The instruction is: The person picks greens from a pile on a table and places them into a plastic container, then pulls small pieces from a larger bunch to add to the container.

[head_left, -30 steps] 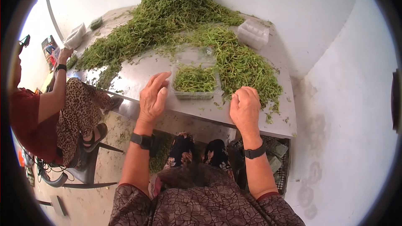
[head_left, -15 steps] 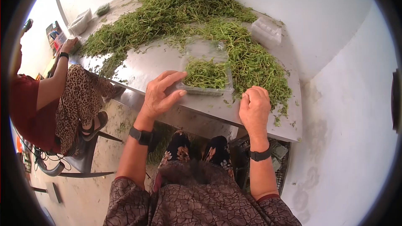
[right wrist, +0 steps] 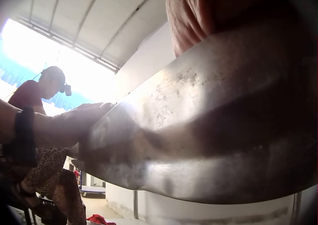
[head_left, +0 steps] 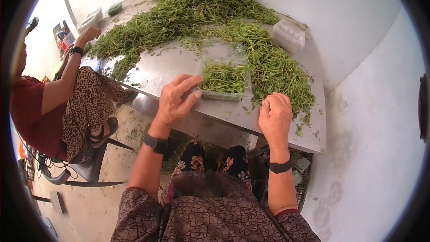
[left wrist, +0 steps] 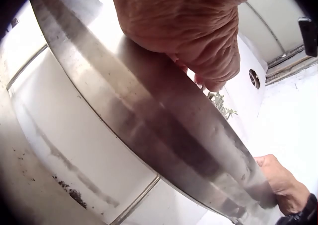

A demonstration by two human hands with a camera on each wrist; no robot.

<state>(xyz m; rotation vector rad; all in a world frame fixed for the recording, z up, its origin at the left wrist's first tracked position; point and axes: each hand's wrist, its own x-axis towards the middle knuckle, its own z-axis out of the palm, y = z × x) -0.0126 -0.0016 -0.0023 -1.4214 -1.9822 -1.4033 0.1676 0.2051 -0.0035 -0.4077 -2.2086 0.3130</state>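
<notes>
A clear plastic tray [head_left: 247, 90], its lid folded back, holds green stems [head_left: 224, 77] near the table's front edge. At its left front corner is my left hand [head_left: 176, 99], thumb and fingers spread and fingertips at the tray's rim. To the tray's right, my right hand [head_left: 275, 115] is at the table edge beside the loose stems [head_left: 286, 80], its fingers curled; whether it holds anything is hidden. In the left wrist view my left hand [left wrist: 184, 31] is over the metal table edge. My right hand [right wrist: 186, 21] shows only partly in the right wrist view.
A large heap of greens [head_left: 201, 0] covers the back of the metal table [head_left: 152, 74]. Stacked clear trays [head_left: 289, 36] stand at the right back. A seated person [head_left: 38, 112] works at the left. Below is a black crate [head_left: 304, 175].
My left hand has moved right, from beside the tray to its left front corner, with thumb and fingers spread wider. My right hand keeps its place beside the stems. The seated person's arm has shifted.
</notes>
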